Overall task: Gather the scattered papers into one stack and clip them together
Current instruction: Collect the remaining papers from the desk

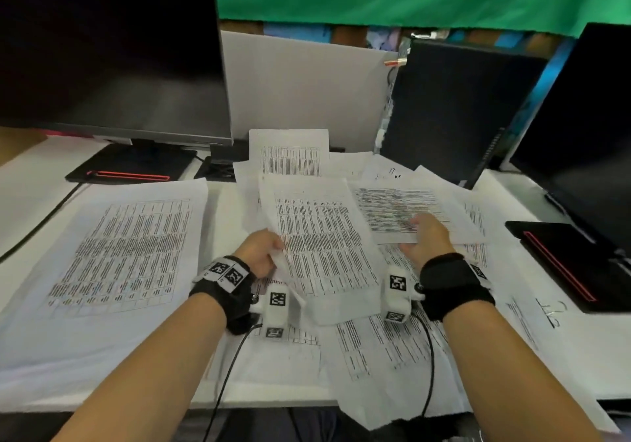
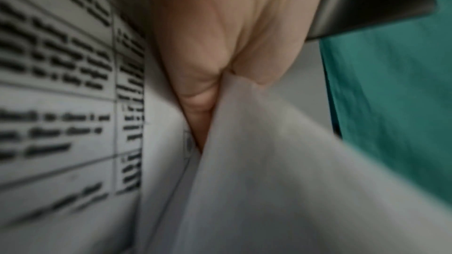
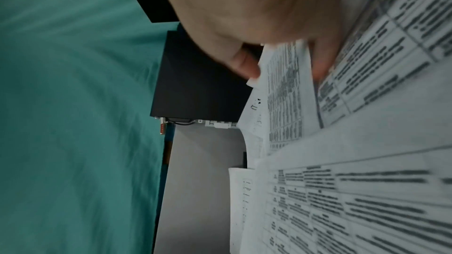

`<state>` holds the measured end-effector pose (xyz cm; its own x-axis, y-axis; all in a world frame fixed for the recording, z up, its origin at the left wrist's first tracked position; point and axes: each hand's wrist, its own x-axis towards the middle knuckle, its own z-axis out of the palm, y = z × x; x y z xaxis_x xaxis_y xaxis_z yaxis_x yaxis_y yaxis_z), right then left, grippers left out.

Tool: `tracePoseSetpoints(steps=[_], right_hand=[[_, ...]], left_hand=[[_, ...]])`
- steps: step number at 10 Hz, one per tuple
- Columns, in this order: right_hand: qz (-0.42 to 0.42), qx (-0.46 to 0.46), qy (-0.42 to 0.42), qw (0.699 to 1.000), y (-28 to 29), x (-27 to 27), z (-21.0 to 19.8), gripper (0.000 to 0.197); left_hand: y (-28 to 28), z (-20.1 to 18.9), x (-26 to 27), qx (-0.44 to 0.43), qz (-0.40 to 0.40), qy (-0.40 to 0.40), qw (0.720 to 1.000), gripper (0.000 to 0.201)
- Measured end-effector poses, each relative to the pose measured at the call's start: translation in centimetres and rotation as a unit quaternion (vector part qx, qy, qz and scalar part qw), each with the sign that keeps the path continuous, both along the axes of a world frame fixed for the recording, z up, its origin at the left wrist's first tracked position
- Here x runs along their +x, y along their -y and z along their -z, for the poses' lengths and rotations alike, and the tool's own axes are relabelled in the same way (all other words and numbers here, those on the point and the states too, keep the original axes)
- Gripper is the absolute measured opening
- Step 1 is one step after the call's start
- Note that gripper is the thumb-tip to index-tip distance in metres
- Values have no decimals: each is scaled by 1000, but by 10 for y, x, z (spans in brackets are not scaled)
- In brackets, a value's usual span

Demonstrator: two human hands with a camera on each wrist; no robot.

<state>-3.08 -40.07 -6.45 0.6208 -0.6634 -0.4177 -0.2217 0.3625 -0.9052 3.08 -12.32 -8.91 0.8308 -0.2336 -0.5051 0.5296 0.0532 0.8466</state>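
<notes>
Printed white papers lie scattered over the white desk (image 1: 30,182). My left hand (image 1: 263,253) grips the left edge of a held sheaf of sheets (image 1: 321,243), lifted above the desk; the left wrist view shows the palm (image 2: 220,41) folded round paper (image 2: 269,171). My right hand (image 1: 426,236) pinches the near edge of a text sheet (image 1: 399,209) to the right; in the right wrist view the thumb (image 3: 244,65) and a finger clasp that sheet (image 3: 286,84). A large table sheet (image 1: 119,253) lies at the left. No clip is visible.
A dark monitor (image 1: 109,48) stands at the back left on a black base (image 1: 133,164). A black computer case (image 1: 454,106) stands behind the papers. Another monitor (image 1: 587,127) and its base (image 1: 573,264) are on the right. Cables (image 1: 232,366) hang from my wrists.
</notes>
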Motion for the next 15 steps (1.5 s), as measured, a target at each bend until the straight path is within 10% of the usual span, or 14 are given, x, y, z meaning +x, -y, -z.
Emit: tracePoseSetpoints(steps=[1, 2, 4, 5, 6, 7, 10, 11, 13, 14, 15], right_hand=[[-151, -189, -24, 970, -12, 3, -13, 44], [-79, -98, 115, 985, -9, 9, -40, 37], [-84, 51, 443, 891, -16, -30, -109, 30], [-156, 82, 395, 902, -18, -41, -113, 27], [-214, -68, 199, 954, -24, -33, -85, 28], [-321, -172, 13, 931, -28, -25, -52, 30], [-456, -318, -95, 826, -48, -15, -23, 40], [-352, -347, -125, 860, -19, -31, -38, 50], [-381, -414, -349, 749, 33, -62, -35, 59], [-371, -414, -327, 764, 35, -57, -28, 75], [-254, -409, -206, 852, 35, -52, -24, 40]], left_hand=[[-8, 19, 12, -8, 12, -21, 1000, 19], [-12, 54, 41, -13, 54, -18, 998, 64], [-15, 39, 31, -90, 77, -37, 992, 73], [-10, 7, 5, -86, 79, -26, 993, 18], [-6, 8, 3, -85, 70, 8, 994, 22], [-4, 11, 5, -104, 54, -15, 993, 33], [0, 2, 1, -71, 99, 6, 993, 38], [-5, 5, 6, -7, 109, 2, 994, 39], [1, 0, -4, -63, 114, 19, 991, 29], [3, -1, -7, -76, 91, 9, 993, 36], [0, -1, -10, -95, 90, 4, 991, 40]])
